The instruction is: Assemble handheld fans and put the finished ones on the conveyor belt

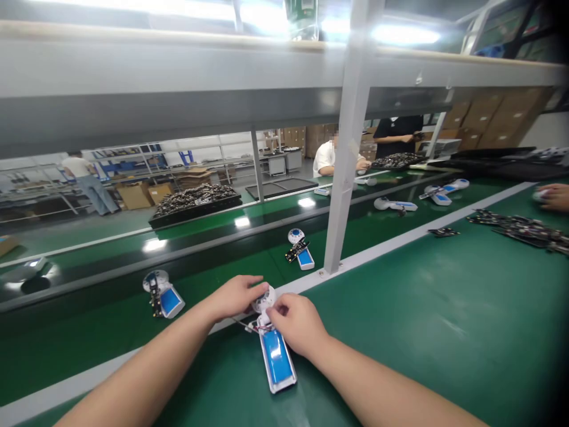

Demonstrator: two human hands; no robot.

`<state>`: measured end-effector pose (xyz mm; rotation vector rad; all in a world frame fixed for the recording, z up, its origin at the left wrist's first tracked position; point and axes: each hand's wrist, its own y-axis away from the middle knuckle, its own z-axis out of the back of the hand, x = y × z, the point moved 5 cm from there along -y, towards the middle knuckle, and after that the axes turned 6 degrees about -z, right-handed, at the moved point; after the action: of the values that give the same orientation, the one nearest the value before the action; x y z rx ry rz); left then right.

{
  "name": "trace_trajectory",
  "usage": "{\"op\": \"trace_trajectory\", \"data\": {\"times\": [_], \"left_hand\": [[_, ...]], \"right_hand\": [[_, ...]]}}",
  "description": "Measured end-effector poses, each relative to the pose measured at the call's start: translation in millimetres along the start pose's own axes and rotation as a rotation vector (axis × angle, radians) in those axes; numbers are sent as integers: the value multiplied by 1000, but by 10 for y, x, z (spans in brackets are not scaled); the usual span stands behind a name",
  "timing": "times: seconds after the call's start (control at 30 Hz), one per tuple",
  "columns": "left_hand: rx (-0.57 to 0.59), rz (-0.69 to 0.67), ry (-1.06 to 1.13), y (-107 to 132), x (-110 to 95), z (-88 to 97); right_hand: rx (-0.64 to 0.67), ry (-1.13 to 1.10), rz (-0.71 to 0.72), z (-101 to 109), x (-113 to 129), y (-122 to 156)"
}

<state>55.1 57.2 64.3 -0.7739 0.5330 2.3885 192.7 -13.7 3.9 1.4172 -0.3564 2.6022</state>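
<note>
A white handheld device shell with a blue battery (277, 358) lies on the green bench mat in front of me, its round head (265, 298) pointing away. My left hand (235, 296) curls over the round head and holds it. My right hand (297, 324) pinches at the neck of the device, where thin red and black wires (249, 325) stick out; what the fingertips hold is hidden.
Similar devices (163, 294) (300, 248) lie on the conveyor belt beyond the white strip. A white post (344, 178) stands just right of my hands. Circuit boards (524, 228) lie at the right near another person's hand (553, 197). Trays of parts and other workers are further back.
</note>
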Motion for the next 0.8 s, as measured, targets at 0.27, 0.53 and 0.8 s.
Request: {"op": "trace_trajectory", "data": {"times": [0.27,0.53,0.8], "left_hand": [[-251,-382,-360,566,278,-274],[-263,-195,116,530,255,-417],[-331,-25,515,540,199,-507]], "right_hand": [[28,-261,15,-11,-9,-56],[86,-246,124,-34,109,-33],[122,-366,-32,-73,189,75]]}}
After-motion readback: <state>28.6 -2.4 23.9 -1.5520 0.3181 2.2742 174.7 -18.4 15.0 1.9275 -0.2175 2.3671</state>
